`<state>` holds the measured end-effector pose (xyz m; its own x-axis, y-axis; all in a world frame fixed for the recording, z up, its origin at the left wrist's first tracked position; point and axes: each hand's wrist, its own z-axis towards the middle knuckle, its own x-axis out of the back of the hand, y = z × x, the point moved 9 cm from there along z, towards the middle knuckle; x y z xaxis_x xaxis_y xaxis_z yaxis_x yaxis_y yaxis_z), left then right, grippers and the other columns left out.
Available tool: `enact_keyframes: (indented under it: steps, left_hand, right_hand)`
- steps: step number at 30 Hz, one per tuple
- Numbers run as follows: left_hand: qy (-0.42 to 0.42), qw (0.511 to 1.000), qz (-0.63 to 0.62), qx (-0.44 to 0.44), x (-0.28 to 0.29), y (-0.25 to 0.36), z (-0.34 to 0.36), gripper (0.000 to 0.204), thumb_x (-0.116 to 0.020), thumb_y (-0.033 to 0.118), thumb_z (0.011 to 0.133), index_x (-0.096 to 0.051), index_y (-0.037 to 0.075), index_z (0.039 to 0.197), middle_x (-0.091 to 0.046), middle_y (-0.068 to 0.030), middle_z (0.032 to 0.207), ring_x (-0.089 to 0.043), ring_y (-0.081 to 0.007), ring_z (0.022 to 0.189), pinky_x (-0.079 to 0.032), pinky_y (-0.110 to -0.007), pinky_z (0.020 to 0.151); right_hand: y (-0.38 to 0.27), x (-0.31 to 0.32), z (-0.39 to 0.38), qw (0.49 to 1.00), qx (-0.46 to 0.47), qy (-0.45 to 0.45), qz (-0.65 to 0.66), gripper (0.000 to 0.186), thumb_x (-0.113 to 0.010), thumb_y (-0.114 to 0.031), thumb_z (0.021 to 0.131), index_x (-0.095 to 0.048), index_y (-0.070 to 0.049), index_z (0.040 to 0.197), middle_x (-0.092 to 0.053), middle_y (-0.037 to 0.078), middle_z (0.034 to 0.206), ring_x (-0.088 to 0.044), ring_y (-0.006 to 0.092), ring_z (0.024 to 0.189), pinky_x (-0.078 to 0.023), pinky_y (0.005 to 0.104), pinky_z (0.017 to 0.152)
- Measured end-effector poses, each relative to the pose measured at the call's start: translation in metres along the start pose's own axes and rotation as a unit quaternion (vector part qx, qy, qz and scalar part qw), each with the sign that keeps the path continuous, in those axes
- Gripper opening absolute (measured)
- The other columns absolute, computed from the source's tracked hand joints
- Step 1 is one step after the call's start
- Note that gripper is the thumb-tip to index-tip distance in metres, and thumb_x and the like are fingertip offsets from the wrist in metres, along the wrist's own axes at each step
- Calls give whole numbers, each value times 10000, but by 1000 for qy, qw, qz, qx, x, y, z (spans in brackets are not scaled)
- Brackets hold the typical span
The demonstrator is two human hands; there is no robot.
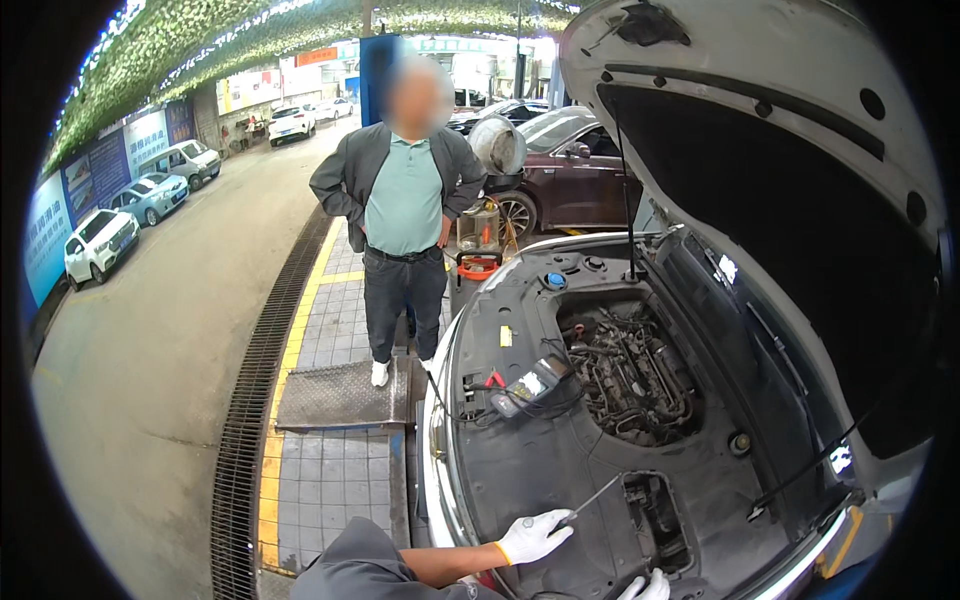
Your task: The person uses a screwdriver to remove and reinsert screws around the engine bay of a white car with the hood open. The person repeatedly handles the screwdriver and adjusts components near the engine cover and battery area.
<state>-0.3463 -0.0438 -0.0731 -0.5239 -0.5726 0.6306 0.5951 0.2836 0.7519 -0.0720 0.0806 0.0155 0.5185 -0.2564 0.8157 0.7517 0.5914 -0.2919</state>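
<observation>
Left hand: my white-gloved left hand (535, 538), left of the small rectangular opening (657, 522), closes around one slim silver metal rod (597, 497), its tip near that opening's far-left corner.
Right hand: my white-gloved right hand (652, 586), just on the near side of the opening, partly out of view; I cannot tell its grip.
Openings: two; the small one contains dark parts, the large rounded one beyond it an exposed dark engine (635, 380).
Tester: one grey boxy handheld device (525, 388), beyond the small opening, leftward.
</observation>
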Motion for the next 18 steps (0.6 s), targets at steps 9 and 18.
enact_keyframes:
  steps: [9,18]
  left_hand:
    - [-15,1000,-6,6,-5,-2,-2,501,-648,453,1159,-643,126,1538,-786,-157,1376,-793,-395,1165,-643,-500,973]
    - [1,999,-53,-10,20,19,3,419,-687,365,1119,-718,103,1444,-767,-178,1414,-766,-408,1243,-617,-494,1069]
  right_hand:
    - [11,-4,-6,1000,-6,-3,-5,346,-680,-300,1142,-809,-55,1350,-812,185,1310,-744,396,1249,-572,526,1128]
    - [-3,6,33,959,-141,-26,246,632,-727,-162,1081,-560,35,1658,-618,277,1624,-635,394,1458,-480,475,1253]
